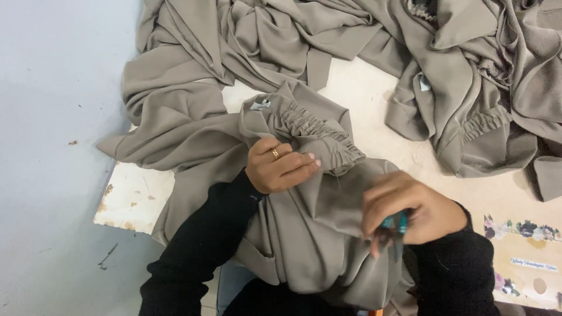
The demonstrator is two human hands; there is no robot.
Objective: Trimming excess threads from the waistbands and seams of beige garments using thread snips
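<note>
My left hand [278, 167], with a gold ring on one finger, pinches the gathered elastic edge [319, 131] of a taupe garment [304, 228] lying over my lap and the table. My right hand [410, 210] is blurred and closed around a small teal-handled tool [395, 223], probably thread snips, held just over the same cloth. Both sleeves are black. A small white label [260, 105] is sewn near the gathered edge.
More taupe garments [468, 76] are heaped across the back and right of the pale worn table [137, 199]. A flower-printed card [527, 251] lies at the right front. Grey floor [52, 146] lies to the left.
</note>
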